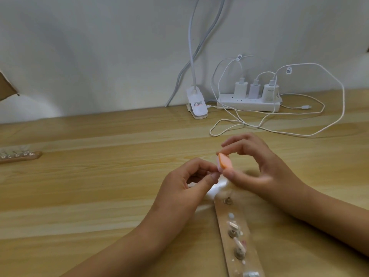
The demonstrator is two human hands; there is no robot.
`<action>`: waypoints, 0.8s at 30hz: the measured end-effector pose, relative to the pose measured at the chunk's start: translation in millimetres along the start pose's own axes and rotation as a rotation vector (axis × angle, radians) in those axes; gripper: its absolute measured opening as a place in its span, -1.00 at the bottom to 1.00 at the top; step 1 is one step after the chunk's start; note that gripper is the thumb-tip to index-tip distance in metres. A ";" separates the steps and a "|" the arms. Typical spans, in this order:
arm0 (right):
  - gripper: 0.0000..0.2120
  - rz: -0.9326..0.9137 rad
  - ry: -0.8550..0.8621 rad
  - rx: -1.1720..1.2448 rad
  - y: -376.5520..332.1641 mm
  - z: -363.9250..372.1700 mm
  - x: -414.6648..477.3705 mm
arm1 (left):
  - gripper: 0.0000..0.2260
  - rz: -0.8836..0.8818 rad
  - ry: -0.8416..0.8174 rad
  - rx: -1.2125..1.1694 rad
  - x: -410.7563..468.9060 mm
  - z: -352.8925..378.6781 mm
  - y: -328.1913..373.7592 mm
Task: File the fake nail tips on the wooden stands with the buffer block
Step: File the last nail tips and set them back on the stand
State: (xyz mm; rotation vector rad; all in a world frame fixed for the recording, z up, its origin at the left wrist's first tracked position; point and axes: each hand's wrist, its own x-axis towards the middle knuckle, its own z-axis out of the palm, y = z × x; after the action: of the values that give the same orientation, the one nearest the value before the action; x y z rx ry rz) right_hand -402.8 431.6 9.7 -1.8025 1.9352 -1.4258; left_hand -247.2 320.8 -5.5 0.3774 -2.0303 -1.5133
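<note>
Right hand (257,166) pinches buffer block (284,161) between thumb and forefinger; left hand (185,186) fingertips pinched beside it, contents indiscernible.

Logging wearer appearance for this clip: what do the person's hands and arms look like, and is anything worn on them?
The left hand and right hand are bare: no gloves or rings show. Both forearms are uncovered to the frame's edge, with no sleeve, watch or bracelet in view. The right hand is partly blurred.

Orange buffer block (285,161) tilted, just beyond wooden stand (250,262)
</note>
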 end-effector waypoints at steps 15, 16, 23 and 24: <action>-0.66 -0.084 0.015 0.017 4.2 1.5 -1.6 | -0.90 -0.027 0.023 -0.097 0.7 0.0 1.8; -0.66 -0.025 0.027 0.060 3.9 1.5 -1.9 | -0.89 -0.034 0.029 -0.093 0.5 0.1 1.5; -0.65 0.021 0.014 0.175 4.6 3.6 -2.1 | -0.94 -0.043 0.037 -0.087 0.2 -0.1 3.8; -0.66 0.020 -0.013 0.221 4.7 3.8 -2.5 | -0.97 -0.045 0.034 -0.091 0.1 -0.3 4.4</action>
State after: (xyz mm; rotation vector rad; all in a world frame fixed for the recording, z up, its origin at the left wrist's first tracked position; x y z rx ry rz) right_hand -403.0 430.9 3.2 -1.6844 1.7079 -1.5483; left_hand -246.7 322.0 -1.3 0.4126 -1.9312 -1.6091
